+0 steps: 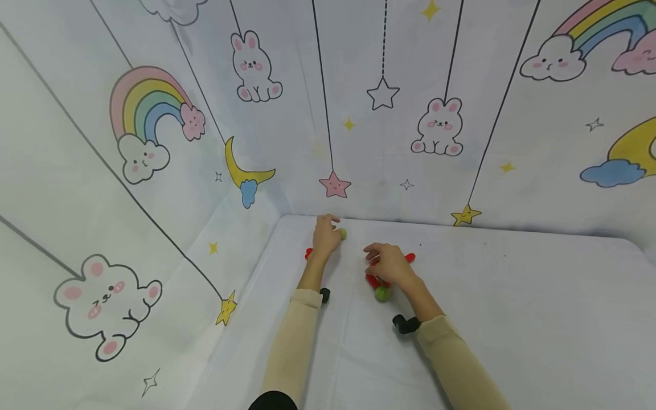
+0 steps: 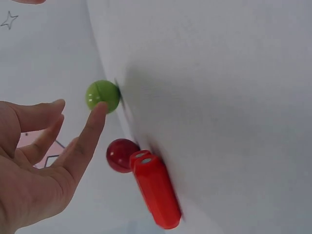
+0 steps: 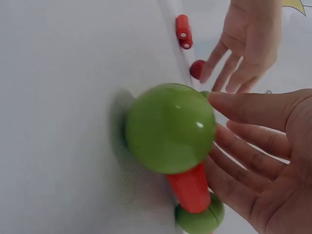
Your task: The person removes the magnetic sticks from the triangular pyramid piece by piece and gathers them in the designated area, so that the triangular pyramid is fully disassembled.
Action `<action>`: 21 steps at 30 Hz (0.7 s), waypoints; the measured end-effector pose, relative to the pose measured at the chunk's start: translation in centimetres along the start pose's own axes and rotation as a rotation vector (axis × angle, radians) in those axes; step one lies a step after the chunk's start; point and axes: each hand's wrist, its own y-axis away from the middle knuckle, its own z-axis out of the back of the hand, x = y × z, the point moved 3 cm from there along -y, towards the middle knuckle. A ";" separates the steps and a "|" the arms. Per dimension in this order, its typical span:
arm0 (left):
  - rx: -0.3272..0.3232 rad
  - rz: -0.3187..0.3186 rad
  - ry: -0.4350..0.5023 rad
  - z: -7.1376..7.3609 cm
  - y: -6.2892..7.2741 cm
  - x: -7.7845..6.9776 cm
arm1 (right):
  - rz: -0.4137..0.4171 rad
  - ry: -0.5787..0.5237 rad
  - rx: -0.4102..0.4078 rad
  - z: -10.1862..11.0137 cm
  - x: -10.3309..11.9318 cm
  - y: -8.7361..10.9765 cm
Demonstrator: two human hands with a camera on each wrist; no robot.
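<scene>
My left hand reaches toward the far edge of the table, thumb and fingers spread. In the left wrist view its fingertip overlaps a green ball. Beside that lie a dark red ball and two red rods with silvery discs in their ends. My right hand hovers loosely curved over more red rods and green balls. In the right wrist view its thumb tip is right at the edge of a large-looking green ball. A red rod runs from this ball toward another green ball.
The white table meets a printed backdrop along its far and left sides. A red rod end sticks out past my right hand. A black wrist camera sits at the right cuff.
</scene>
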 end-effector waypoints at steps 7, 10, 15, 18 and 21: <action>-0.029 -0.035 0.097 1.4 2.6 -0.7 | -0.010 -0.029 0.021 2.7 0.2 0.9; -0.007 -0.057 0.180 1.5 3.7 -0.8 | -0.023 -0.009 0.036 3.6 0.4 1.6; 0.048 -0.081 0.327 1.7 5.0 -0.7 | -0.065 0.042 0.115 4.0 0.6 2.8; 0.108 -0.063 0.355 1.6 5.9 -0.7 | -0.076 0.045 0.149 3.8 0.8 3.3; 0.215 -0.015 0.274 1.2 6.8 -0.7 | -0.038 0.031 0.165 3.3 1.0 3.9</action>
